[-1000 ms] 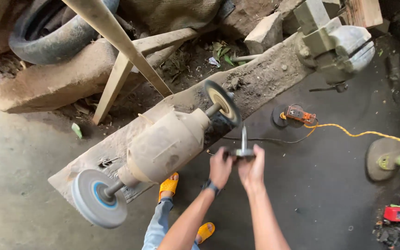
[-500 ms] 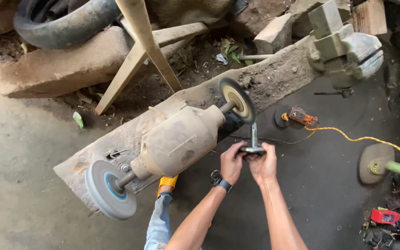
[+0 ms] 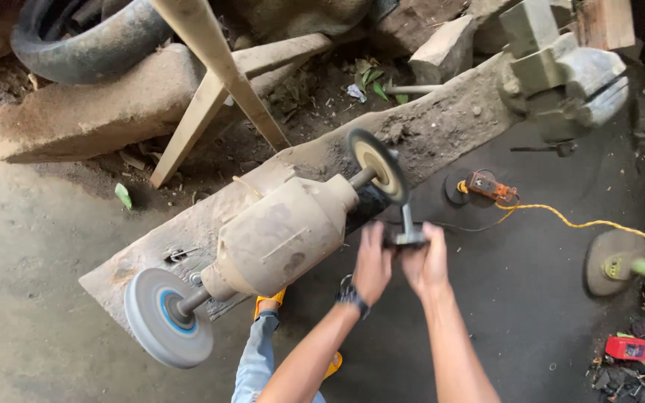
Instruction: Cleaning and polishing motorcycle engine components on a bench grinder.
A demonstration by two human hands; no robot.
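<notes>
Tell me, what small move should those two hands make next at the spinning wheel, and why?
Probably ease the small metal part a little up toward the grinding wheel. The left hand and right hand grip it together just below the wheel's rim, its thin stem pointing upward; whether it touches yet is unclear. Both hands sit close, so a slow, steady approach seems wise.

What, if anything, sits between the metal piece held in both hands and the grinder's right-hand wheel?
Nothing visible. Both hands, left hand and right hand, hold the small metal piece just below the wheel, its upright stem reaching to the wheel's lower edge; whether it touches is unclear.
</notes>
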